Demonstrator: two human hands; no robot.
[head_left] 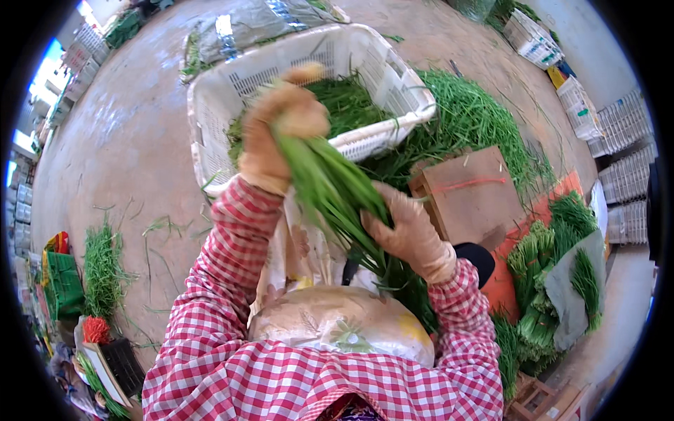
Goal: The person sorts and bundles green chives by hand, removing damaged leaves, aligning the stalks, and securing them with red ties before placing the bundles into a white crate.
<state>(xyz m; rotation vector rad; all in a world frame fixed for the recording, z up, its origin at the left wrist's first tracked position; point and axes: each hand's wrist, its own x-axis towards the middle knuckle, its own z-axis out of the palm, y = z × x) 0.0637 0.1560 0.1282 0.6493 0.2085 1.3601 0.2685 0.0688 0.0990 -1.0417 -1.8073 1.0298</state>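
Red-and-white checked cloth is what sits closest, a shirt [302, 382] spread across 6 o'clock, its two sleeves reaching forward over a flower-printed apron [337, 319] on the lap. From where I stand, the green bundle of stalks [326, 186] is in mid-air above that lap, slanting from 11 o'clock down toward 5, so I'll take it as the middle of my dial.

At 11 o'clock the gloved left hand [284, 130] has its grip closed around the upper end of the bundle, though blur hides the exact set of the fingers. At 4 o'clock the gloved right hand [407, 228] has a looser grip on the lower part, the stalks lying between its thumb and fingers.

Toward 12 o'clock a white slatted crate [200, 133] stands on the floor [147, 133], with loose greens [347, 102] inside; past it, at 11, lies a grey wrapped pack [253, 31]. Out at 2 o'clock a big heap of greens [470, 105] spills against the crate's side. Over at 3 there's a brown box [474, 196] with a red strip [470, 184] across its top, and at 4 tied bunches [537, 302] are piled by an orange sheet [502, 266]. Round at 8 o'clock, more loose stalks [102, 270] lie on the floor.
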